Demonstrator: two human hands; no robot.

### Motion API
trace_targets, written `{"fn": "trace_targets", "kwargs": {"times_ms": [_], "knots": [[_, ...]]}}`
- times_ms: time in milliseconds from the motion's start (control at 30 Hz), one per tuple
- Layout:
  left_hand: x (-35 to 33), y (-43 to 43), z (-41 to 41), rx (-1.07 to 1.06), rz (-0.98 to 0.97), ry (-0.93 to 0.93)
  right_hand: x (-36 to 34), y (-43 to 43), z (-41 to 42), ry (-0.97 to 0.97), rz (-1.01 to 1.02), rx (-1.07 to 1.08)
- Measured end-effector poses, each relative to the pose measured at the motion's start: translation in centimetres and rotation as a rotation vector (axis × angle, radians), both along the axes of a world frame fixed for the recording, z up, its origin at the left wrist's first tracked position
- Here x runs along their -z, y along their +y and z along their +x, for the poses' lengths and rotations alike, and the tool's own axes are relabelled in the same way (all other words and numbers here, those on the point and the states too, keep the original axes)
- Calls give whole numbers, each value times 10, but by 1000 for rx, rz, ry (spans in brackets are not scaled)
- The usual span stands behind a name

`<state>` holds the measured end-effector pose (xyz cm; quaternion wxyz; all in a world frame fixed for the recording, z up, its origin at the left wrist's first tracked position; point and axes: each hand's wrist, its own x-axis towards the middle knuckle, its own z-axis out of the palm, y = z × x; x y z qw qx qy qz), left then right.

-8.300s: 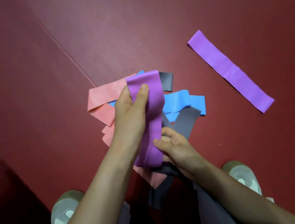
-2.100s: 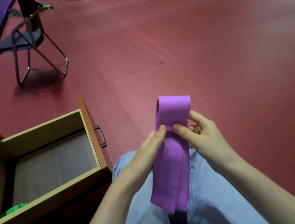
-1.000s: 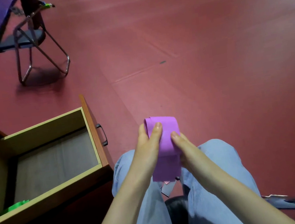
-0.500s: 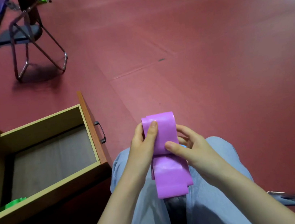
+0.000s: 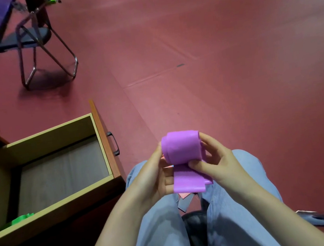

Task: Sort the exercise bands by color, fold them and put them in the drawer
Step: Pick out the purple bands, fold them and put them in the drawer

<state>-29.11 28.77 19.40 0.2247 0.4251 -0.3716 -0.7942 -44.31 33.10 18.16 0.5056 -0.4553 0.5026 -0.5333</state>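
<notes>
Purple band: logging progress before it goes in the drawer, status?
Left hand and right hand grip purple band, partly folded, over lap. Drawer open at left, green item inside. Nothing seen between band and drawer.

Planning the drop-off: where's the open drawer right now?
In the head view the open drawer sits lower left, left of the purple band held by the left hand and right hand.

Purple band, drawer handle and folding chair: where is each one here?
purple band point(image 5: 181, 147), head view, on the folded upper part.
drawer handle point(image 5: 115, 143), head view, on the dark metal loop.
folding chair point(image 5: 8, 42), head view, on the dark seat.
</notes>
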Motion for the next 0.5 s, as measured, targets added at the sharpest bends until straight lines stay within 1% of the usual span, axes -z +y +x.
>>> {"fn": "trace_targets", "kwargs": {"times_ms": [100, 233, 367, 500], "knots": [[-2, 1, 3, -13, 63, 53, 3, 2, -2, -23, 58, -58], [-3, 6, 1, -34, 130, 119, 7, 0, -4, -91, 67, -85], [4, 12, -6, -96, 87, 154, 2, -1, -10, -169, 103, -192], [3, 13, -5, -223, -14, 93, -3, -8, -25, -395, 190, -236]]}}
